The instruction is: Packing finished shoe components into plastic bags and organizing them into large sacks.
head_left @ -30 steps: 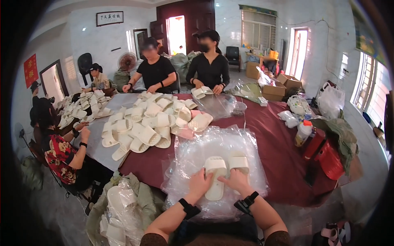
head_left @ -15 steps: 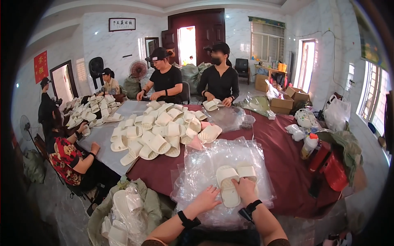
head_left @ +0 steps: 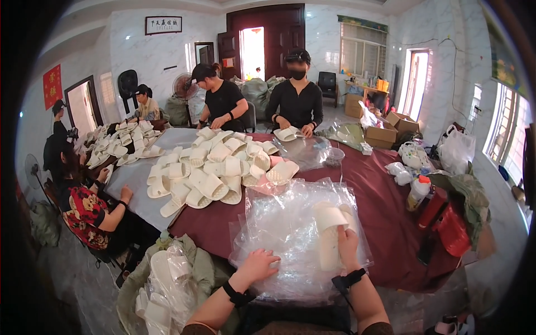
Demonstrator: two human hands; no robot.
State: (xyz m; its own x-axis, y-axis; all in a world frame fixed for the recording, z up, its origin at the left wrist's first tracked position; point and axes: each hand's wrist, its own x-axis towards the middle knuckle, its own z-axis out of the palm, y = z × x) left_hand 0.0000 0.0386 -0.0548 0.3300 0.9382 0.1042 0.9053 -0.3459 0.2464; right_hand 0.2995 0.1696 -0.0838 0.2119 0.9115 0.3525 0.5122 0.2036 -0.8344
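A pair of cream slippers (head_left: pixel 329 245) is in my right hand (head_left: pixel 348 245), whose fingers close around the edge of the pair. The two slippers overlap, toes pointing away from me. They are above a stack of clear plastic bags (head_left: pixel 279 223) on the table in front of me; I cannot tell if film covers part of them. My left hand (head_left: pixel 259 265) rests on the near left part of the bags, fingers stretched out and holding nothing. Beyond the bags lies a big heap of loose cream slippers (head_left: pixel 209 173).
Left of my arm stands a green sack (head_left: pixel 206 268) with bagged slippers. On the dark red tablecloth (head_left: pixel 385 223) at right are a bottle (head_left: pixel 418 192) and a red bag (head_left: pixel 451 230). Across the table a masked co-worker (head_left: pixel 296 106) handles slippers; several others sit leftward.
My right hand has lifted and tilted the pair of slippers, moving it slightly right. My left hand has drawn back to the left, away from the slippers. The view has shifted slightly.
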